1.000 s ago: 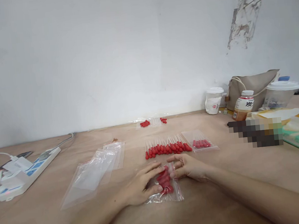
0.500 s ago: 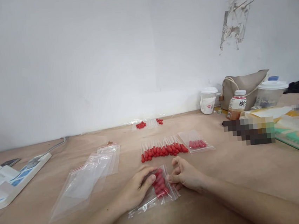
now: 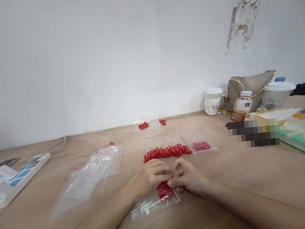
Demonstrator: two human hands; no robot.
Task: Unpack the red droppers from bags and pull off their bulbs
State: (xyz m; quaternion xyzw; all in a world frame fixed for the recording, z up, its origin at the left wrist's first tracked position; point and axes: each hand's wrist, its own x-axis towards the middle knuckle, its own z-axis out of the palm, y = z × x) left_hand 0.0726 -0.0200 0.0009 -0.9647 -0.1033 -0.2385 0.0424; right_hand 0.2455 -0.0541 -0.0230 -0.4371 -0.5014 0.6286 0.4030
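A clear zip bag point(image 3: 146, 208) lies flat on the table before me, with several red-bulbed droppers point(image 3: 165, 192) inside. Over its upper part my left hand point(image 3: 154, 175) bends its fingers and grips the bag, covering some of the bulbs. At the bag's right edge my right hand point(image 3: 187, 176) pinches the plastic between thumb and fingers. The two hands almost touch at the fingertips. Just beyond them runs a row of loose droppers point(image 3: 167, 152), red bulbs toward me and thin clear stems pointing away.
Flat bags point(image 3: 81, 188) overlap at the left, near a power strip point(image 3: 26, 180). A filled dropper bag point(image 3: 201, 146) lies right of the row; more red pieces point(image 3: 143, 125) sit by the wall. A cup point(image 3: 213, 103), bottle point(image 3: 242, 106) and tissue pack point(image 3: 303, 139) stand at the right.
My left hand has moved right and slightly up over the bag, covering more bulbs. My right hand stays at the bag's right edge, its thumb shifted slightly left.
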